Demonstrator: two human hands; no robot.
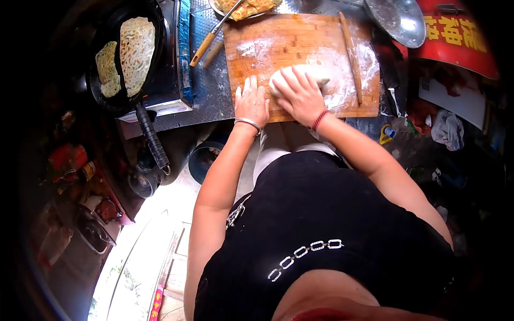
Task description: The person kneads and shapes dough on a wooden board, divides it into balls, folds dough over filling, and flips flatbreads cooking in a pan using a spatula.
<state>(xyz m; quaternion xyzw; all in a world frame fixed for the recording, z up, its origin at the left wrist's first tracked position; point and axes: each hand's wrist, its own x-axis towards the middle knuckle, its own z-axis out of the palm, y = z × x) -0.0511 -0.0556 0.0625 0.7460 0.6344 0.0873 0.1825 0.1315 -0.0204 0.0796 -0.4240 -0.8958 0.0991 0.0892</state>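
A pale, floured lump of dough (318,71) lies on the wooden board (251,69), which has flour spread over it. My right hand (301,97) is pressed over the near side of the dough, fingers wrapped across its top, hiding part of it. Beside it, my left hand (251,104) rests flat near the board's front edge, fingers stretched out, holding nothing. Along the board's right side lies a thin wooden rolling pin (351,59), apart from both hands.
Left of the board, a frying pan (145,120) on a stove holds two pieces of flatbread (137,53). A wooden-handled utensil (203,49) leans on a plate of flatbread (251,7). A metal bowl (399,21) stands at the back right. Below the table is a bucket (201,166).
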